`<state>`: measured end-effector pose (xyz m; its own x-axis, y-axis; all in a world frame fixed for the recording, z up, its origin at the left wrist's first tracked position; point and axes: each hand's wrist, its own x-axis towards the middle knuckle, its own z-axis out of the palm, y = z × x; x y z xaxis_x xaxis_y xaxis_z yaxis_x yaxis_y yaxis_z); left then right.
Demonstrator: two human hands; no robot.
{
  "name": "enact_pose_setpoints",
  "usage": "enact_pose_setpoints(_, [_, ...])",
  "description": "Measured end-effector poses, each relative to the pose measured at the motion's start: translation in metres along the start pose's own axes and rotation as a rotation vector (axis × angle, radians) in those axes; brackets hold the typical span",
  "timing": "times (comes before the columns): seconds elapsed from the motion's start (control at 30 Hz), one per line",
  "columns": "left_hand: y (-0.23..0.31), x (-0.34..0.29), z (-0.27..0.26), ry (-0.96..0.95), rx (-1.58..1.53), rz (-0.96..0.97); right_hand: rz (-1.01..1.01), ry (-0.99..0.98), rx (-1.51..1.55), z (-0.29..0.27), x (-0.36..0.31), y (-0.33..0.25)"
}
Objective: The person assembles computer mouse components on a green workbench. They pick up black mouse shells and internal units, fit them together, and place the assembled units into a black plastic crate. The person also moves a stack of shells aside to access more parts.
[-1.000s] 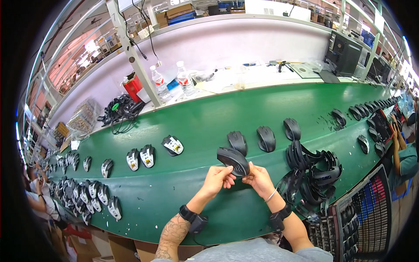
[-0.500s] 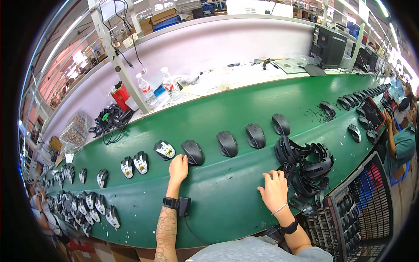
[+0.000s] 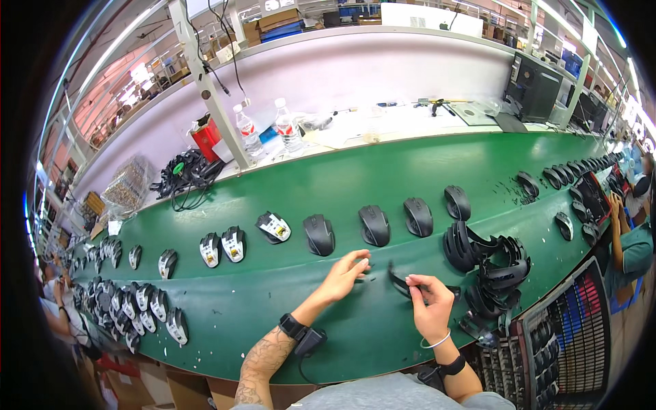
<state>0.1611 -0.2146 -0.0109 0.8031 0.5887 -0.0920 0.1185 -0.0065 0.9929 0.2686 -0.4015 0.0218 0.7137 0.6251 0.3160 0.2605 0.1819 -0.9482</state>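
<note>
My right hand pinches a thin, curved black plastic strip above the green bench. My left hand hovers to the left of that strip with its fingers apart and nothing in them. Just beyond the left hand sits a black computer mouse. Other black mice stand in a row to its right. To its left lies a mouse with its white inner part showing. A heap of curved black plastic pieces lies right of my right hand.
Many part-built mice crowd the left end. A black crate of dark parts stands at the lower right. Water bottles and tangled black cables are at the back. Other people's arms show at both ends.
My left hand has let go of the black mouse and moved right, toward my right hand. My right hand has taken a thin black strip from beside the heap. The view has shifted slightly.
</note>
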Motion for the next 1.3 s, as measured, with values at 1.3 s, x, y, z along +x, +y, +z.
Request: enact_pose_setpoints(1.3, [0.04, -0.035, -0.031, 0.235, 0.111, 0.351, -0.18, -0.277, -0.076, 0.079, 0.042, 0.0])
